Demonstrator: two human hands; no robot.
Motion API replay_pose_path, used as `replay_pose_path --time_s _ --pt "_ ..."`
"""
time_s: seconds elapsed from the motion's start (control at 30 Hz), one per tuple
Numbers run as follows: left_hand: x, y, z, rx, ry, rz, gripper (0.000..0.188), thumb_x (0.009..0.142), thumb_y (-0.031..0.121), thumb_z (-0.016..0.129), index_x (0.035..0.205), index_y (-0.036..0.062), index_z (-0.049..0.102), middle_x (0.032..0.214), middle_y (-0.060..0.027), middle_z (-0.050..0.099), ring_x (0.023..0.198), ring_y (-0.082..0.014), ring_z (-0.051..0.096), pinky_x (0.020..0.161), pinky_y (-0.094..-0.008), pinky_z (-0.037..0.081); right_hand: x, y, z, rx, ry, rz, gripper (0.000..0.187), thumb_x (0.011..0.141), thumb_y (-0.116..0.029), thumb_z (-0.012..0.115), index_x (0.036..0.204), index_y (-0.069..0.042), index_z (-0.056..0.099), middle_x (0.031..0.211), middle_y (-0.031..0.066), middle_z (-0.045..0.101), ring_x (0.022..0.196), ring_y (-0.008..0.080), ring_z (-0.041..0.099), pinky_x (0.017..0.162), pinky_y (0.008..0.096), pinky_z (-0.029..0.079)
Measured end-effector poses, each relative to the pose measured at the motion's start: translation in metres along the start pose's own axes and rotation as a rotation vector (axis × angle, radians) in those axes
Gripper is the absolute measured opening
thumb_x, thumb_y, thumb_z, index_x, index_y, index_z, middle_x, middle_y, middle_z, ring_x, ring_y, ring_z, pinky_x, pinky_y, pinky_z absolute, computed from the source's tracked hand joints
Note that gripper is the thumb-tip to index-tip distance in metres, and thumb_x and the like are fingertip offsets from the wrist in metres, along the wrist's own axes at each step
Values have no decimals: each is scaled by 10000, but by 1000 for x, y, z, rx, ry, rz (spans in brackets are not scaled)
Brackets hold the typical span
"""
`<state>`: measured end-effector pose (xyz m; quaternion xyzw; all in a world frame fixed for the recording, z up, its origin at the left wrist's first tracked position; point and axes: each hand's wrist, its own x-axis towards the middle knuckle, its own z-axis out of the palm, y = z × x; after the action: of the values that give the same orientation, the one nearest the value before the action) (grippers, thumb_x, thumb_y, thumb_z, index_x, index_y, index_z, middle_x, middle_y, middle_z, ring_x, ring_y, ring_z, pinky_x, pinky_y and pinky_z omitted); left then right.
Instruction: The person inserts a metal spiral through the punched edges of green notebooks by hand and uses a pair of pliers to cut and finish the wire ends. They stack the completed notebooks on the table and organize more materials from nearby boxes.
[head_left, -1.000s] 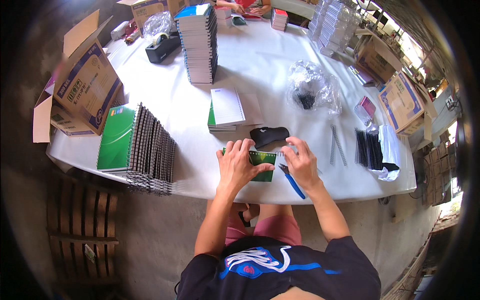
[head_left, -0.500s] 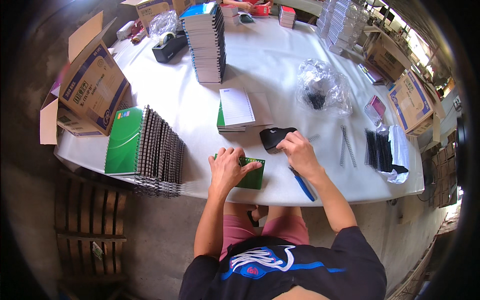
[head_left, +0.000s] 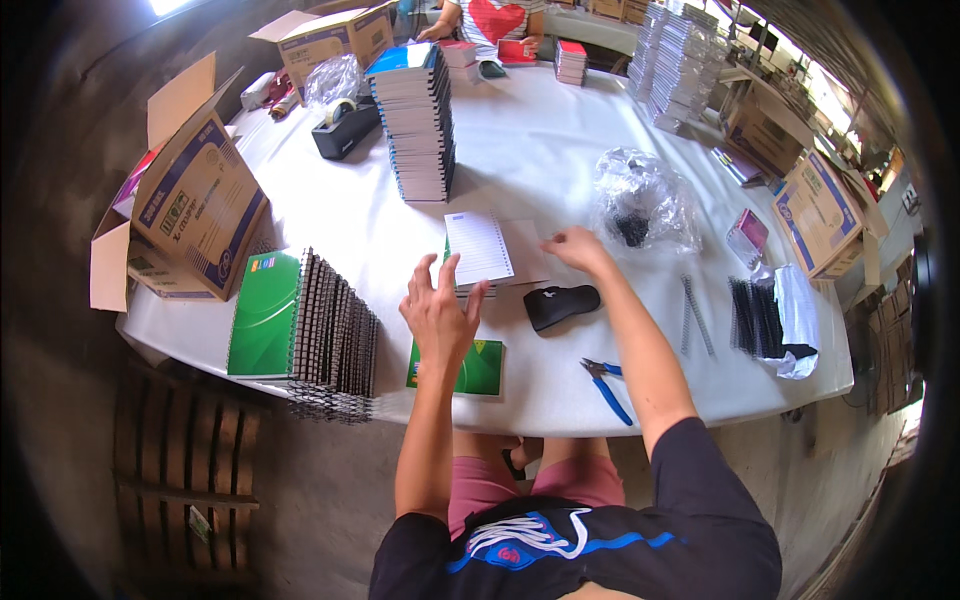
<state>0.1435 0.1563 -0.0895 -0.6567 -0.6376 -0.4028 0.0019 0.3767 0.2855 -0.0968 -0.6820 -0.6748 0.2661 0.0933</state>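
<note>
My left hand (head_left: 441,306) hovers with its fingers spread, just left of a small pile of loose notebook parts topped by a lined white sheet (head_left: 479,247). Beneath my left forearm lies a green-covered notebook (head_left: 480,368) near the table's front edge. My right hand (head_left: 575,249) has its fingers pinched together by a pale blank sheet (head_left: 530,240); whatever they grip is too small to make out. Between the hands and the edge sit a black rounded object (head_left: 560,307) and nippers (head_left: 607,392) with blue handles.
Spiral-bound green notebooks (head_left: 265,315) stand stacked at left, before an open carton (head_left: 195,210). A tall notebook stack (head_left: 420,130) and a tape dispenser (head_left: 346,130) are farther back. Rightward lie a plastic bag (head_left: 650,200), loose wire coils (head_left: 697,315) and black coils (head_left: 755,315). Another person (head_left: 497,25) sits opposite.
My left hand has let go of the green notebook and risen away from it. My right hand has moved from the black object up to the pale sheet. The view has tilted slightly upward.
</note>
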Motion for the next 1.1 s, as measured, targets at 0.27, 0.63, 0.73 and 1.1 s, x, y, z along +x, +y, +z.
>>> replay_pose_path --time_s 0.27,0.63,0.73,1.1 --pt "16 -5 18 191 -230 -115 385 830 483 601 1121 233 633 1213 -29 559 1284 -272 364 931 -621 236 31 -41 43 -19 182 57 587 674 -301 717 1138 35 590 892 214 662 779 357 651 721 405 526" --pt "11 -15 35 80 -218 -100 485 827 428 621 1206 132 554 1310 -41 489 1349 -309 253 947 -636 212 -11 -125 40 34 243 -379 632 652 -459 748 1053 10 612 1007 215 651 941 367 632 815 410 511" --pt "5 -26 39 -109 -161 -104 559 807 401 635 1258 111 480 1315 -47 482 1360 -326 225 951 -607 217 -18 -140 18 283 13 -106 767 606 -516 785 1104 36 597 982 215 659 944 330 637 820 392 505" --pt "1 -24 50 -26 -187 -30 781 807 480 615 1424 142 275 1396 -52 418 1401 -326 114 957 -645 168 19 -76 25 296 75 -28 655 552 -355 868 1007 59 644 992 207 666 919 308 647 804 368 499"
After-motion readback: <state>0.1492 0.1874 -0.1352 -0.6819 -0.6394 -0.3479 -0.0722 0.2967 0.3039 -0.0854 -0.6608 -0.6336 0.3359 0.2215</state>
